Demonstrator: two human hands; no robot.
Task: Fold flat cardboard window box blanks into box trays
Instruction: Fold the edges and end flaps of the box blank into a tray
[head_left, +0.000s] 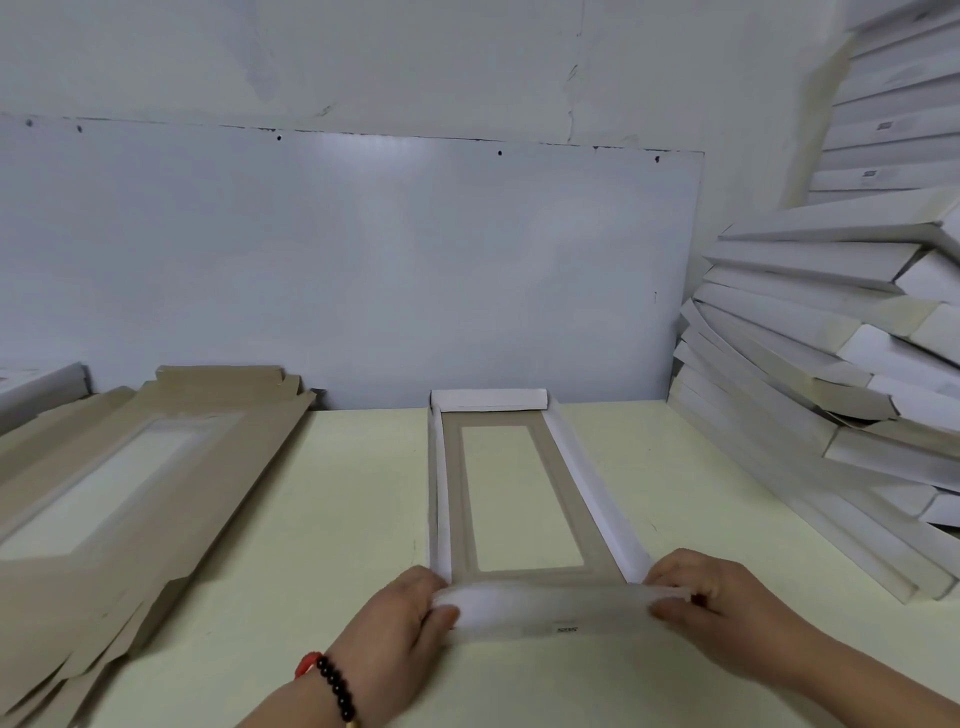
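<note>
A long cardboard window box (452, 499) lies lengthwise on the pale yellow table (337, 493), brown inside with a clear window in its floor. Its far end wall (488, 400) and both long side walls stand up, white outside. The near end flap (550, 610) is blurred and bent up between my hands. My left hand (400, 623) pinches the flap's left corner, thumb on the outside. My right hand (727, 608) pinches the right corner the same way.
A stack of flat brown window box blanks (130, 467) covers the table's left side. Folded white box trays (831, 374) are piled high at the right against the wall. A white board (363, 260) backs the table.
</note>
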